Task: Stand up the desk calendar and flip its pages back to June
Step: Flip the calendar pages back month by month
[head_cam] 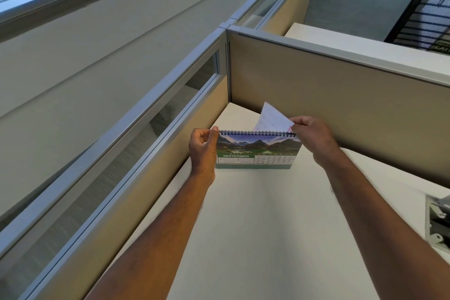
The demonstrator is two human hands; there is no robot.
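Note:
A spiral-bound desk calendar (258,151) stands upright on the white desk (255,226), near the corner of the cubicle. Its front page shows a mountain lake photo and the word SEPTEMBER on a green band. My left hand (202,151) pinches the left end of the spiral binding. My right hand (313,136) grips the corner of a white page (271,118) that rises above the binding at the calendar's right end, curling toward the back.
Tan cubicle partitions (341,95) with grey metal rails close off the desk behind and to the left. A black mesh chair back (428,19) shows at the top right, beyond the partition. A grey metal fitting (438,221) sits at the desk's right edge.

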